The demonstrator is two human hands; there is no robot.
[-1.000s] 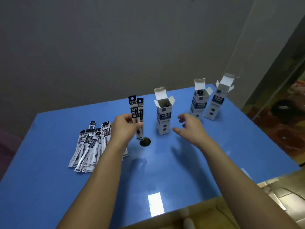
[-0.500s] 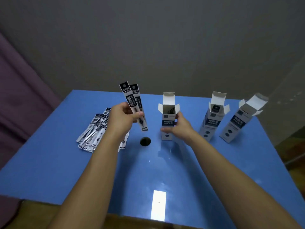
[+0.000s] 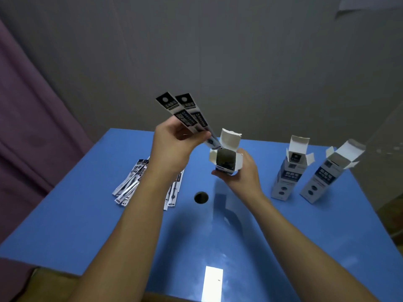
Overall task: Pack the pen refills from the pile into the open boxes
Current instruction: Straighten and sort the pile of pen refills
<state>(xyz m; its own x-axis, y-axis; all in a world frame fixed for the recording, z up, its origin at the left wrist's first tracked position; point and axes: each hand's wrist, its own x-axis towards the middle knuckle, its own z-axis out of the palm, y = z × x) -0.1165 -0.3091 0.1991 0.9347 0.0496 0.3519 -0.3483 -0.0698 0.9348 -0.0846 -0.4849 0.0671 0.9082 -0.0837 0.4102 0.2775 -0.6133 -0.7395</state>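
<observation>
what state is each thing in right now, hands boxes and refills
left hand: grips two refills
two refills: tilted, lower ends at held box's mouth
right hand: holds one box
held box: lifted, flaps open
two other boxes: standing, flaps open
refill pile: lying on table

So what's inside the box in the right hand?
The white-and-blue cardboard box shows a dark interior with something dark low down; what it is can't be told. The two refill packets remain outside.

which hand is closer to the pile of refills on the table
Left. The left hand, holding two refills, is raised just above the pile; the right hand holds a box farther right.
</observation>
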